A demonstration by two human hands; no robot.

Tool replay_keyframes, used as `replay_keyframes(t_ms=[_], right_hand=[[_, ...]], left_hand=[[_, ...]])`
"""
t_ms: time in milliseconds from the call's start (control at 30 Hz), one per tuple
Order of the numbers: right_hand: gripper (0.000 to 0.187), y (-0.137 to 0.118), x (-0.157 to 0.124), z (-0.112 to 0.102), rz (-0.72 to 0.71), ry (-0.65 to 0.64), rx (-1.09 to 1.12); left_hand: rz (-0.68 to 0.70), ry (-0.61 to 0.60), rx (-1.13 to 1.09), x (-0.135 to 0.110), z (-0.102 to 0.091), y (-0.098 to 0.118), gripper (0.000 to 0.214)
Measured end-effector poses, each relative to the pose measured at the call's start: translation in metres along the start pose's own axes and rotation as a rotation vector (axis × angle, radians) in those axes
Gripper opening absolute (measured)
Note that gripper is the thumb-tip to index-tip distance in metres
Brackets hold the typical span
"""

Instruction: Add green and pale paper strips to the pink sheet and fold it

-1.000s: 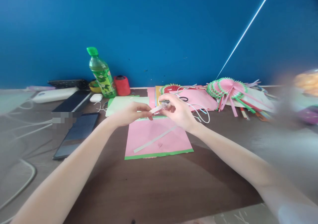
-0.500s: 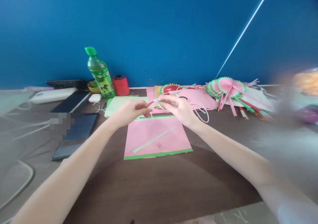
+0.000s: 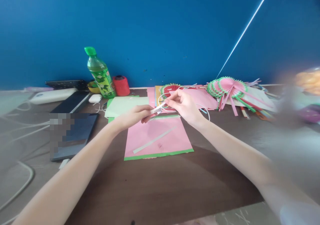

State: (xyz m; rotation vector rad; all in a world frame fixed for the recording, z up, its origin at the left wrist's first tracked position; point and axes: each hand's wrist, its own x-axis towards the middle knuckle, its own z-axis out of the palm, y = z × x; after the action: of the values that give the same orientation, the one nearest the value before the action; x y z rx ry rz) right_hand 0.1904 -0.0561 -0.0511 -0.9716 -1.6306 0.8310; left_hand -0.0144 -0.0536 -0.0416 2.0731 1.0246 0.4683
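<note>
A short narrow white strip (image 3: 157, 109), perhaps paper or tape, is stretched between my two hands above the back of a pink paper sheet (image 3: 150, 135). My left hand (image 3: 136, 116) pinches its left end. At the other end, the thumb and fingers of my right hand (image 3: 183, 106) are closed on it. The pink sheet has green along its front and back edges. Lying slantwise on it is a long pale strip (image 3: 155, 139). A white cable (image 3: 161, 98) loops behind my fingers.
Pale green paper (image 3: 120, 107) lies left of my hands. Beyond it stand a green bottle (image 3: 100, 75) and a red thread spool (image 3: 121, 86). Pleated pink-green paper fans (image 3: 231, 87) with loose strips lie at right. A dark tablet-like device (image 3: 82, 131) is at left.
My hands have drawn slightly apart, so more of the white strip shows between them. My left hand has turned lower, with its fingers flatter.
</note>
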Motion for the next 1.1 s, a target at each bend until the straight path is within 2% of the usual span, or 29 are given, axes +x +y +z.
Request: replay_keyframes(t_ms=[267, 400, 500, 633, 767, 833, 1000, 1100], right_hand=[[0.037, -0.004, -0.002, 0.001, 0.079, -0.074, 0.206], [0.037, -0.007, -0.002, 0.000, 0.079, -0.094, 0.193], [0.036, -0.008, -0.002, -0.001, 0.030, -0.065, 0.154], [0.033, -0.012, -0.001, -0.003, -0.022, -0.022, 0.064], [0.027, -0.017, -0.002, -0.005, -0.054, -0.057, 0.089], [0.024, -0.020, -0.004, -0.006, -0.088, -0.079, 0.106], [0.029, -0.021, -0.004, -0.006, -0.098, -0.027, 0.034], [0.020, -0.014, -0.003, -0.003, -0.085, -0.051, -0.024]], left_hand=[[-0.080, 0.001, -0.039, -0.001, 0.003, 0.004, 0.022], [-0.082, -0.010, -0.053, 0.000, 0.004, 0.004, 0.021], [-0.062, -0.002, -0.160, 0.000, 0.006, 0.001, 0.016], [-0.027, 0.030, -0.272, 0.000, 0.013, 0.002, 0.034], [-0.011, 0.038, -0.310, 0.001, 0.020, 0.010, 0.020], [-0.036, 0.052, -0.368, 0.001, 0.023, 0.016, 0.020], [-0.088, 0.147, -0.584, 0.000, 0.024, 0.026, 0.021], [-0.091, 0.198, -0.613, -0.001, 0.023, 0.026, 0.019]])
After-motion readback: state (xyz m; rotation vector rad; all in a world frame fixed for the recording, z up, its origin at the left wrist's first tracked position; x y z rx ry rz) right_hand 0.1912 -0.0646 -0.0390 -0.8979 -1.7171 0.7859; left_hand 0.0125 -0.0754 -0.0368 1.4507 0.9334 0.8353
